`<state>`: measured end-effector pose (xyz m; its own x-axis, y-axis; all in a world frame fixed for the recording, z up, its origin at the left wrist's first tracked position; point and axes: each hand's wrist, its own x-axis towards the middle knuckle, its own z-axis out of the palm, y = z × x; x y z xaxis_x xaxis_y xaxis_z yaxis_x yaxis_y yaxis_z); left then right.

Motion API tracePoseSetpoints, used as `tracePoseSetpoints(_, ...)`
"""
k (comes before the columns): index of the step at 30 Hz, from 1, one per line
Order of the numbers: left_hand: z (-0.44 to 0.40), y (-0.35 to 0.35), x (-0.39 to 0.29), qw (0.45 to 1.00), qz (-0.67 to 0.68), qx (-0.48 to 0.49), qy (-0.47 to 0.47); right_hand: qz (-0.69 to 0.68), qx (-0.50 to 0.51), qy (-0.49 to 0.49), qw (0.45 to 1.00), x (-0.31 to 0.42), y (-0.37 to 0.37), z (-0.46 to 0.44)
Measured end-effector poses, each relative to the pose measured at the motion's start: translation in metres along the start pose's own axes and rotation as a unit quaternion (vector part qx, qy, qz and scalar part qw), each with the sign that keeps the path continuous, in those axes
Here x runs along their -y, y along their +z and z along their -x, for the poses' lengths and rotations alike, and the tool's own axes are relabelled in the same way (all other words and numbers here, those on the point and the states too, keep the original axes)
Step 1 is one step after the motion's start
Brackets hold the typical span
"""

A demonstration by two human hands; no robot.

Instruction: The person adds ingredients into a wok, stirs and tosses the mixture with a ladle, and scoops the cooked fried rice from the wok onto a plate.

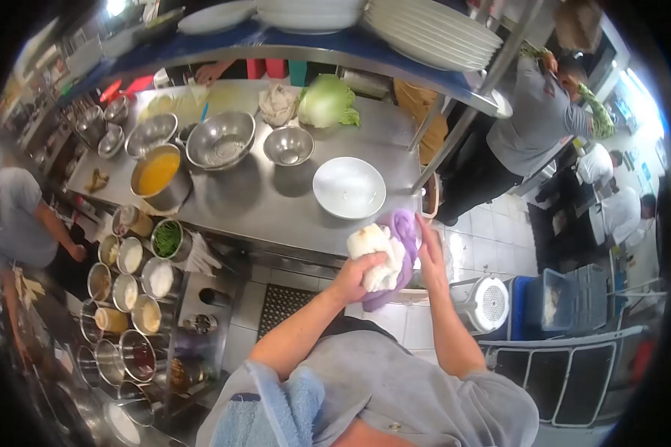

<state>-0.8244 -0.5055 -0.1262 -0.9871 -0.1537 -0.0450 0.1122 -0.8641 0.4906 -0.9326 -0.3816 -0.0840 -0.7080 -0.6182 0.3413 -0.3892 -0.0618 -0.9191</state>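
Observation:
In front of my body, over the steel counter's near edge, my left hand (361,277) is closed around a bunched white cloth (382,274) with a brownish stain at its top. Pressed against it is a crumpled purple cloth (404,227), which hangs down behind the white one. My right hand (431,257) lies along the purple cloth's right side, fingers stretched out; its palm side is hidden. Just beyond the cloths, a white bowl (349,188) rests on the counter (261,216).
Steel bowls (221,140), a pot of orange liquid (156,175) and a lettuce-like head (326,103) stand on the counter. Plates (432,33) fill the shelf above. Ingredient containers (130,255) are at left. Co-workers stand left (19,216) and right (529,123).

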Motion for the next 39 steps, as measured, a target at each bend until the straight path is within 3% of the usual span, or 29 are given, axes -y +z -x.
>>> tracePoseSetpoints(2, 0.0, 0.009, -0.019, 0.999, 0.017, 0.019, 0.019, -0.131, 0.032, 0.128, 0.983, -0.039, -0.001, 0.025)
tracePoseSetpoints(5, -0.001, 0.002, -0.06, 0.957, -0.287, 0.04, -0.034, -0.211, 0.015, 0.244, 0.946, -0.018, -0.002, -0.009)
tracePoseSetpoints(7, 0.003, 0.009, -0.1, 0.945, -0.321, 0.027, 0.056, -0.193, -0.08, 0.229, 0.951, 0.025, -0.001, -0.064)
tracePoseSetpoints(8, 0.004, -0.001, -0.11, 0.938, -0.325, -0.042, 0.114, -0.205, -0.069, 0.186, 0.958, 0.036, 0.0, -0.091)
tracePoseSetpoints(9, -0.002, -0.016, -0.12, 0.927, -0.314, -0.118, 0.17, -0.13, -0.03, 0.143, 0.981, 0.034, 0.001, -0.118)
tracePoseSetpoints(11, -0.028, -0.051, -0.132, 0.772, -0.483, -0.307, 0.276, 0.03, 0.063, 0.088, 0.994, 0.005, 0.007, -0.166)
tracePoseSetpoints(14, -0.069, -0.102, -0.131, 0.636, -0.592, -0.457, 0.191, 0.367, 0.26, 0.056, 0.891, -0.073, 0.056, -0.224)
tracePoseSetpoints(15, -0.077, -0.112, -0.127, 0.626, -0.593, -0.47, 0.187, 0.45, 0.306, 0.021, 0.839, -0.092, 0.081, -0.231)
tracePoseSetpoints(17, -0.099, -0.122, -0.121, 0.608, -0.604, -0.483, 0.182, 0.238, 0.242, -0.13, 0.931, -0.169, 0.115, -0.22)
tracePoseSetpoints(20, -0.12, -0.143, -0.113, 0.637, -0.57, -0.497, 0.148, 0.288, 0.275, -0.097, 0.912, -0.174, 0.137, -0.215)
tracePoseSetpoints(23, -0.132, -0.139, -0.113, 0.624, -0.566, -0.511, 0.17, 0.295, 0.477, -0.057, 0.826, -0.143, 0.127, -0.205)
tracePoseSetpoints(24, -0.13, -0.137, -0.116, 0.629, -0.573, -0.5, 0.159, 0.322, 0.523, 0.002, 0.789, -0.132, 0.12, -0.201)
tracePoseSetpoints(26, -0.136, -0.142, -0.112, 0.605, -0.609, -0.472, 0.203, 0.504, 0.603, 0.002, 0.618, -0.11, 0.1, -0.196)
tracePoseSetpoints(27, -0.14, -0.144, -0.111, 0.593, -0.627, -0.46, 0.207, 0.549, 0.607, -0.051, 0.572, -0.126, 0.076, -0.201)
tracePoseSetpoints(28, -0.142, -0.147, -0.11, 0.583, -0.649, -0.444, 0.205, 0.559, 0.613, 0.032, 0.558, -0.114, 0.06, -0.22)
tracePoseSetpoints(29, -0.144, -0.151, -0.109, 0.578, -0.662, -0.436, 0.192, 0.576, 0.534, 0.091, 0.612, -0.077, 0.049, -0.228)
tracePoseSetpoints(30, -0.143, -0.147, -0.114, 0.594, -0.662, -0.428, 0.159, 0.599, 0.531, 0.095, 0.592, -0.055, 0.044, -0.244)
tracePoseSetpoints(31, -0.14, -0.142, -0.118, 0.609, -0.66, -0.422, 0.13, 0.616, 0.538, -0.028, 0.575, -0.074, 0.025, -0.263)
tracePoseSetpoints(34, -0.136, -0.135, -0.118, 0.592, -0.683, -0.415, 0.102, 0.597, 0.453, -0.127, 0.65, -0.053, 0.052, -0.271)
tracePoseSetpoints(37, -0.139, -0.129, -0.119, 0.589, -0.685, -0.419, 0.095, 0.516, 0.337, -0.12, 0.778, -0.134, 0.081, -0.244)
tracePoseSetpoints(39, -0.141, -0.131, -0.115, 0.586, -0.68, -0.43, 0.093, 0.6, 0.401, -0.087, 0.687, -0.153, 0.081, -0.218)
